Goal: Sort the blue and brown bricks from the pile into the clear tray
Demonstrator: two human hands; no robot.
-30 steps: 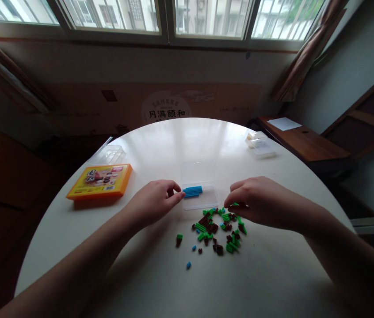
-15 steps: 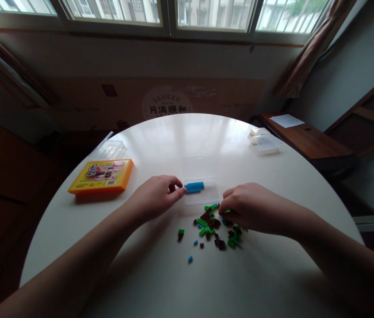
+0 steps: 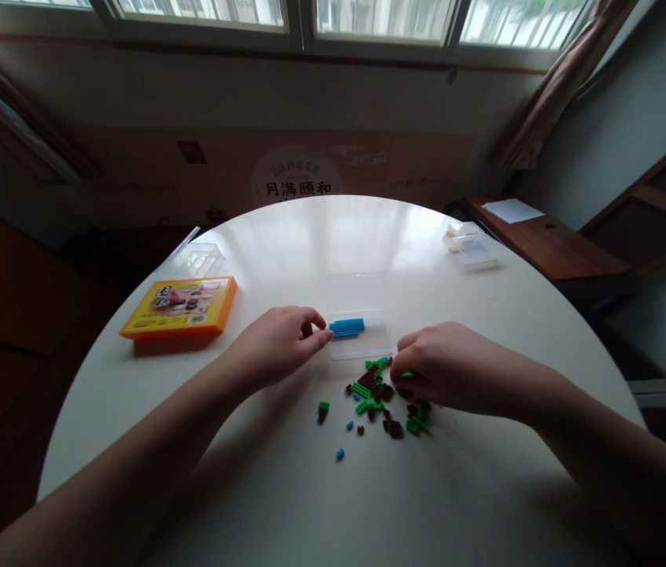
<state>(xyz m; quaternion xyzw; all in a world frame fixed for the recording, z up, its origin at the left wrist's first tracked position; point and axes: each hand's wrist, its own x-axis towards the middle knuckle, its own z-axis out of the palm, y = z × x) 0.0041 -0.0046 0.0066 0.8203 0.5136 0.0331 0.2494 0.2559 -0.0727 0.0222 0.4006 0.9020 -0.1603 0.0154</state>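
Observation:
On the white round table stands an open clear plastic box (image 3: 375,340), its lid laid back behind it. Blue toy bricks (image 3: 346,327) lie joined in rows inside, towards its left. My left hand (image 3: 286,342) has thumb and forefinger closed at the box's left edge. A loose heap of small green and brown bricks (image 3: 373,386), with a few blue ones, lies just in front of the box. Over the heap's right side, my right hand (image 3: 448,364) is closed with its fingertips down among the bricks; whatever they pinch is hidden.
A yellow and orange game box (image 3: 179,307) sits at the left, with a clear plastic tray (image 3: 194,260) behind it. Another clear container (image 3: 471,248) stands at the far right. Beyond the table is a wooden bench (image 3: 545,248) bearing a paper sheet (image 3: 513,210).
The whole view has shifted slightly, so the table sits a little higher in it. Both hands keep nearly the same places by the box and the heap.

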